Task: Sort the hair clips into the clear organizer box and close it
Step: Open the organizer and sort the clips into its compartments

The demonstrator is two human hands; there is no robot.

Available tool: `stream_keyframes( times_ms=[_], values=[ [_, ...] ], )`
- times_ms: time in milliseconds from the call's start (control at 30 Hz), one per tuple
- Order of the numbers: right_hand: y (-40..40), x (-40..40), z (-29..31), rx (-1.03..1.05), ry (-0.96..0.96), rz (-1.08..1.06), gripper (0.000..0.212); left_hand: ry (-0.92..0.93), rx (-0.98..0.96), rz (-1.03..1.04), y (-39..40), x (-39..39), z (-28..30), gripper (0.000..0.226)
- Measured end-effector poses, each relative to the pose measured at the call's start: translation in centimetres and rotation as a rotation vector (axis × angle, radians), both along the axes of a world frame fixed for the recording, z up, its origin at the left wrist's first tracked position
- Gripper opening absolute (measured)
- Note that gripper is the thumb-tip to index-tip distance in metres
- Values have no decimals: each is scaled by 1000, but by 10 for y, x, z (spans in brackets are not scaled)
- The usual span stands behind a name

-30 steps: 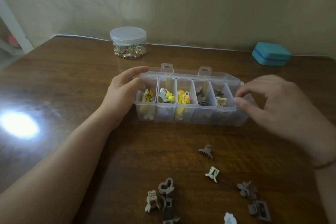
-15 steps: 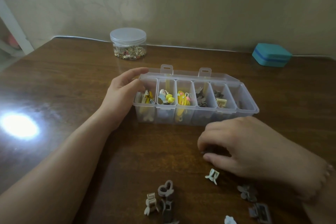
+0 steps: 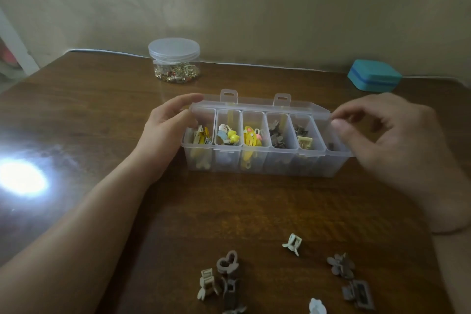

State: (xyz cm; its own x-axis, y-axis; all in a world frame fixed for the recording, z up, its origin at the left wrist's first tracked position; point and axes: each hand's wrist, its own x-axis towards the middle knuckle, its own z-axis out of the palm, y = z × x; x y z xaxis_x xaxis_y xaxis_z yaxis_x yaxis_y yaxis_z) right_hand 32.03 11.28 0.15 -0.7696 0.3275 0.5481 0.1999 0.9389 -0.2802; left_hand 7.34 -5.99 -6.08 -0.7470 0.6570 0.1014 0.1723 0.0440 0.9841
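The clear organizer box (image 3: 265, 162) stands open in the middle of the wooden table, its lid folded back. Yellow and pastel clips fill its left compartments, brown ones the right. My left hand (image 3: 163, 132) grips the box's left end. Above the rightmost compartment hovers my right hand (image 3: 392, 140), thumb and forefinger slightly apart with nothing visible between them. A small brown clip (image 3: 330, 146) lies in that compartment. Loose clips sit near the front edge: a white claw clip (image 3: 293, 243), a brown flower clip (image 3: 340, 265), a heart clip (image 3: 228, 264) and several more.
A round lidded jar (image 3: 174, 60) of small gold pieces stands at the back left. A teal case (image 3: 373, 75) sits at the back right. A white cable runs along the wall. Bright glare (image 3: 20, 177) marks the table's left side.
My right hand dropped to the table, took the brown claw clip in front of the box, and moved back over the rightmost compartment. That clip is gone from the table. The left hand stayed put.
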Motion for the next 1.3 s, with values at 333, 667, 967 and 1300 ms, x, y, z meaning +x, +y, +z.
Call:
stream_keyframes(
  times_ms=[333,667,967,1300],
  values=[
    [-42,-4,-13,40,-786,535,33,13,-12,-9,0,0,0,60],
    [3,6,1,-59,-35,-9,25,10,-17,-27,0,1,1,62],
    [-2,13,11,-73,-321,156,15,13,-11,-23,-1,0,-1,54],
    [-34,10,3,-317,-1178,272,29,7,5,-5,0,-4,-4,57]
  ],
)
